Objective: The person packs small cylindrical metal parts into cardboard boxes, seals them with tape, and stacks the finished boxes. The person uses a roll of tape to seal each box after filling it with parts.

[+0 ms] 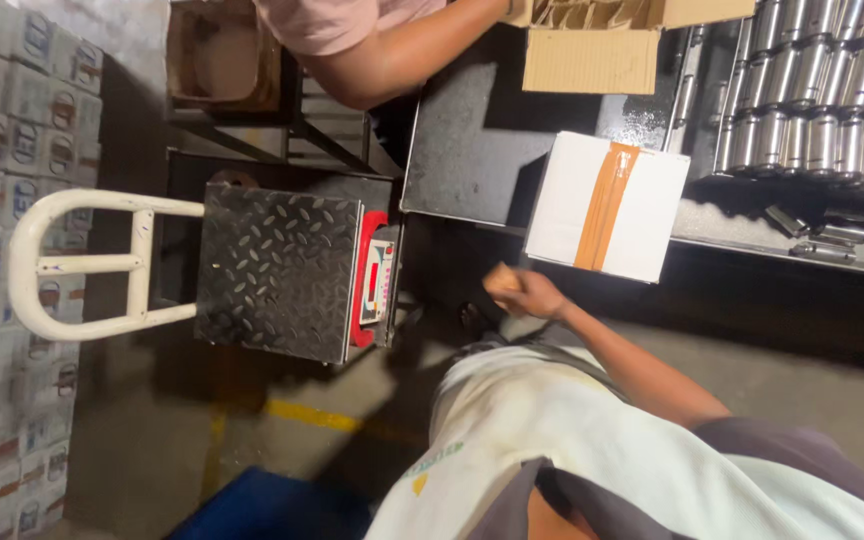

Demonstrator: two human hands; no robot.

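One hand (524, 293) (which side, I cannot tell) is fisted around a small tan object, just at seven o'clock of the taped white box (607, 207), whose orange tape strip runs twelve to six.

- I see a taped box (607, 205) standing on the worktop (472, 140), at its near edge.
- My hand (524, 292) hovers just below that box, off the worktop.
- Left of the worktop sits a platform scale (280, 270), its handle frame (62, 262) further left.
- Stacked cartons (2, 150) line the far left.
- Rows of metal cans (822, 80) lie to the right of the box.
- An open carton (602, 40) sits above the box, next to another person's arm (392, 50).
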